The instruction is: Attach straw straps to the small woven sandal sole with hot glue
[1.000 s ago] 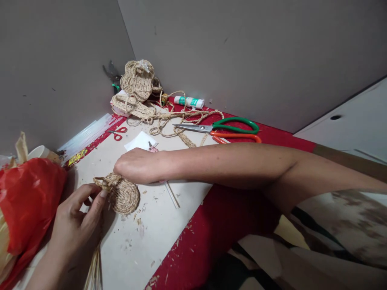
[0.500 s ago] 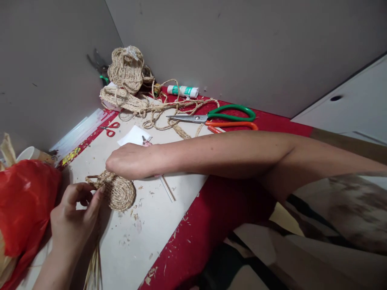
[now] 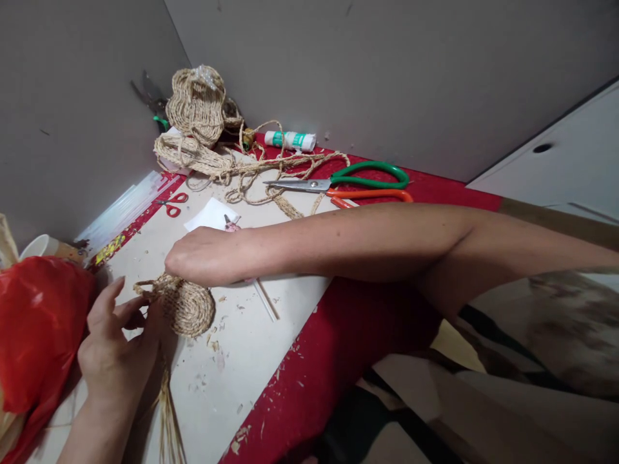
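Observation:
A small round coaster-like woven straw piece (image 3: 192,310), coiled from braided cord, lies on the white board with a loop of cord at its left. My right hand (image 3: 200,256) curls over its upper edge from above, its fingertips hidden beneath the hand. At the left edge, my left hand (image 3: 116,341) pinches the weave near the loop with thumb and a bent finger, while the index finger is lifted. Loose straw strands (image 3: 169,419) hang down below the left hand.
Green-and-orange-handled scissors (image 3: 338,183) lie beyond my right forearm. Braided straw cord (image 3: 196,106) is heaped at the back, near small red scissors (image 3: 173,205). A red plastic bag (image 3: 43,328) stands at left. A thin white stick (image 3: 265,299) and straw scraps lie on the board (image 3: 227,380).
My left index finger has lifted away from the woven piece. The loose strands below have swung right and spread. My right hand stays on the piece; the whole view has shifted slightly.

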`<state>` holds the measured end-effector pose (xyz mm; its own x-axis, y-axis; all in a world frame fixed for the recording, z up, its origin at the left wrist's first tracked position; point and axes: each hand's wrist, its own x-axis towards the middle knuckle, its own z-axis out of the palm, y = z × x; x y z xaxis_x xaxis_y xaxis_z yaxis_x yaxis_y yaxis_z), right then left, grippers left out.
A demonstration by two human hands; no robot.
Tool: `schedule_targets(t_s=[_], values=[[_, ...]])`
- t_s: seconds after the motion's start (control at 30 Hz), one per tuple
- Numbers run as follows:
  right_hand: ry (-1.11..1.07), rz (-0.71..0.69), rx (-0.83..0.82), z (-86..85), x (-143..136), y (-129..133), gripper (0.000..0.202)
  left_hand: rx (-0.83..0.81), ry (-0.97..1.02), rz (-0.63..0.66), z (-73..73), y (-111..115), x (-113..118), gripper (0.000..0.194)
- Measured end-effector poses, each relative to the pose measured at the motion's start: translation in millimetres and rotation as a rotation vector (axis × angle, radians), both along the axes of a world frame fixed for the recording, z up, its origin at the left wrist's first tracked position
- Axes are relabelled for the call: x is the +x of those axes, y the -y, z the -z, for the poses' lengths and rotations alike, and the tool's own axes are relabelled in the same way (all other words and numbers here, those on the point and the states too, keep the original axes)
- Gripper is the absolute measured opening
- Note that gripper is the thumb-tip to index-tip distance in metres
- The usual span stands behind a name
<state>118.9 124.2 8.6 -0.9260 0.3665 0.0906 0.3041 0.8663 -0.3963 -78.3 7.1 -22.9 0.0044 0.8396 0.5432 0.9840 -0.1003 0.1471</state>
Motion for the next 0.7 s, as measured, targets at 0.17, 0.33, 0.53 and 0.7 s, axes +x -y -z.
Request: schedule_targets(t_s=[0.17,0.33,0.53,0.7], values=[[0.011,-0.009,0.03,-1.0,0.7,2.0,0.027,0.008,-0.419,0.127,0.4,1.0,-4.4,0.035],[-0.055,-0.025,0.064,10.8,-1.7,-1.3,0.024,0.182,-0.534,0.259,2.1,1.0,-5.2,0.036],[-0.117,-0.025,0.119,21.7,-5.1,-7.2,0.018,0.218,-0.561,0.252,2.2,-2.1,-4.8,0.036],[-0.083,0.015,0.069,17.9,-6.2,-8.2,0.017,0.216,-0.536,0.214,2.0,-0.3,-0.8,0.032]])
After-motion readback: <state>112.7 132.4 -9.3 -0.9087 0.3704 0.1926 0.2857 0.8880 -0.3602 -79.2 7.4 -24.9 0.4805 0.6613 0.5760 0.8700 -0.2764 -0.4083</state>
